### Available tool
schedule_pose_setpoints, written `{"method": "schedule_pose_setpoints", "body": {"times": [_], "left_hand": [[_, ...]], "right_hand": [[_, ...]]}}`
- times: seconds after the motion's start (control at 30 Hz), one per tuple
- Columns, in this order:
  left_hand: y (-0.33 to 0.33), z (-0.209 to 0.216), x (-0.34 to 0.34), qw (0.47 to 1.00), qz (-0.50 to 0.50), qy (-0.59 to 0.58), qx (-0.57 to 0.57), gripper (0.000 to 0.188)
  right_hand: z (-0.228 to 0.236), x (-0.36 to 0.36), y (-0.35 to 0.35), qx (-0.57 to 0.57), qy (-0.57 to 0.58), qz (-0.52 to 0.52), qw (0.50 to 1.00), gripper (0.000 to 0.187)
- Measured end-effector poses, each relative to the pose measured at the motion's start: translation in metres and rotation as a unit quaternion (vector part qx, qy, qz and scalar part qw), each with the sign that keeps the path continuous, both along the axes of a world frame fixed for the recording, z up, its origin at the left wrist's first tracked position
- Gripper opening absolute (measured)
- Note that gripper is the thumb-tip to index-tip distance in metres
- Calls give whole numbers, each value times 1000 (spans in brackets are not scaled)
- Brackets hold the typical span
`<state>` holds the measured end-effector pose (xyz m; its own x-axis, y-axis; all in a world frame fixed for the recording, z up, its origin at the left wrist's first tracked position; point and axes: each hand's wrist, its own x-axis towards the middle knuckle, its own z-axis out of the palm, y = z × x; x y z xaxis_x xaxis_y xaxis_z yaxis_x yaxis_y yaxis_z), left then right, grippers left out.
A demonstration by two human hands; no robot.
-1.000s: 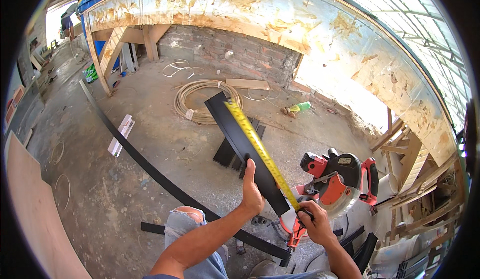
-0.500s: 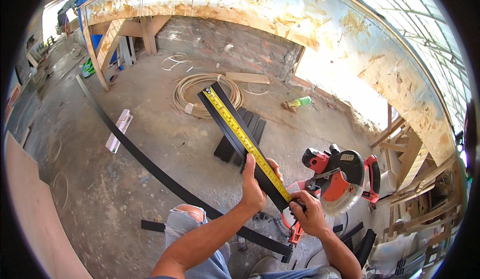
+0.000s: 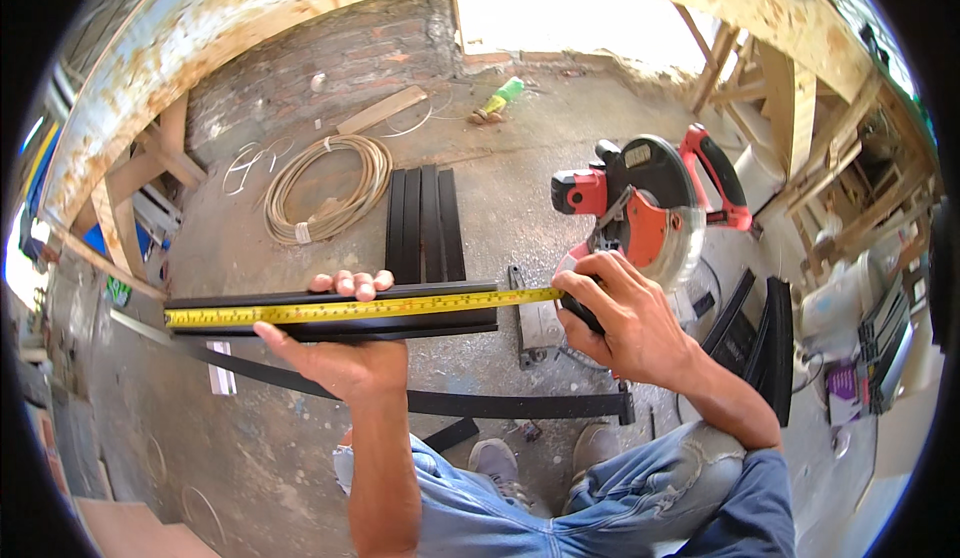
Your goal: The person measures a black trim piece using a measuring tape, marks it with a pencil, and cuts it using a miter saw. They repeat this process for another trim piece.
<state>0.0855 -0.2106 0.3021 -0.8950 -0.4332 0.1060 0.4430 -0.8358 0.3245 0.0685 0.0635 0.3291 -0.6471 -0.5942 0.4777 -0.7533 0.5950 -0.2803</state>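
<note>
A short black channel-shaped profile (image 3: 440, 330) lies nearly level across my view, held from below by my left hand (image 3: 365, 366). The thumb rests at its near side and the fingertips curl over its far edge. Along its length runs the yellow blade of a tape measure (image 3: 410, 307), its end at the profile's left end. My right hand (image 3: 635, 323) is closed around the black tape case, just beyond the profile's right end, so a short stretch of blade spans the gap.
A red and black mitre saw (image 3: 655, 213) stands behind my right hand. Black profiles (image 3: 428, 220) and a coil of beige tubing (image 3: 325, 193) lie on the floor ahead. One long black strip (image 3: 520, 405) crosses near my feet; more black pieces (image 3: 770, 348) lie at right.
The profile has swung from a steep slant to nearly level. My right hand has drawn the tape case away from the profile's end, exposing more blade. The view has shifted rightward.
</note>
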Motion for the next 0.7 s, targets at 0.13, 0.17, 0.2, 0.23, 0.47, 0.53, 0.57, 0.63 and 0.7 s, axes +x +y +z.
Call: {"method": "schedule_pose_setpoints", "body": {"times": [0.13,0.17,0.2,0.23,0.47,0.53,0.57,0.63,0.7], "left_hand": [[-4,0,4,1000,3,16,-12,72],[-5,1,4,1000,14,10,-8,72],[-6,1,5,1000,10,7,-12,72],[-6,2,5,1000,12,2,-8,72],[-7,3,6,1000,5,4,-11,73],[-7,2,6,1000,1,6,-12,73],[-7,1,6,1000,-2,8,-12,73],[-7,3,7,1000,-3,7,-15,73],[-7,3,7,1000,-3,7,-17,73]], "right_hand": [[-8,3,-5,-7,28,4,1000,35],[-9,3,-6,-15,46,8,999,35],[-10,2,-7,-19,43,4,999,35],[-10,2,-8,-19,46,4,999,34],[-9,4,-7,-26,65,-1,998,31],[-10,4,-7,-25,70,-4,997,31],[-10,4,-7,-24,76,-6,997,31],[-10,5,-7,-24,74,-7,997,31],[-10,4,-7,-24,73,-7,997,31]]}}
